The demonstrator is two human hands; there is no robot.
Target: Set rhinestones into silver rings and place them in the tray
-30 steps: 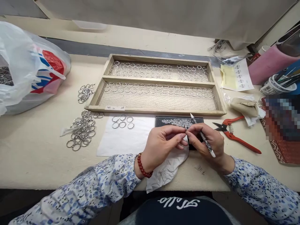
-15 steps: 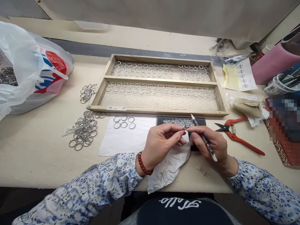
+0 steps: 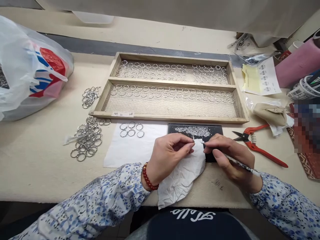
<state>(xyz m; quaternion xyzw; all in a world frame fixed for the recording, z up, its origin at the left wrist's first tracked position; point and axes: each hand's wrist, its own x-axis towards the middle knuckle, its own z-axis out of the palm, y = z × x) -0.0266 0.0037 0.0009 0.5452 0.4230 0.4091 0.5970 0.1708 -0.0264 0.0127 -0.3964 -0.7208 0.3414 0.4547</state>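
Note:
My left hand (image 3: pixel 168 156) pinches a small silvery metal ring (image 3: pixel 193 138) between thumb and fingers; only a sliver of it shows at the fingertips. In my right hand (image 3: pixel 231 158) lies a pen-like stick (image 3: pixel 238 163), its pale tip pointing left, close to the ring but apart from it. Beneath both hands is a black tray (image 3: pixel 172 128) with many tiny shiny stones (image 3: pixel 192 130). A crumpled white cloth (image 3: pixel 182 180) hangs over the tray's front part. Several finished-looking rings (image 3: pixel 131 130) lie in two rows on white paper (image 3: pixel 132 150) to the left.
A wooden mesh-bottomed frame (image 3: pixel 172 84) with rows of rings stands behind the tray. Loose ring piles (image 3: pixel 87 138) and a plastic bag (image 3: pixel 37 73) are on the left. Red-handled pruning shears (image 3: pixel 260 146), a label sheet (image 3: pixel 262 78) and a cup of tools (image 3: pixel 305 88) are on the right.
My right hand has moved right and away from my left, and the stick has turned over so its pale tip faces the ring. The left hand keeps its pinch; the view shifted slightly.

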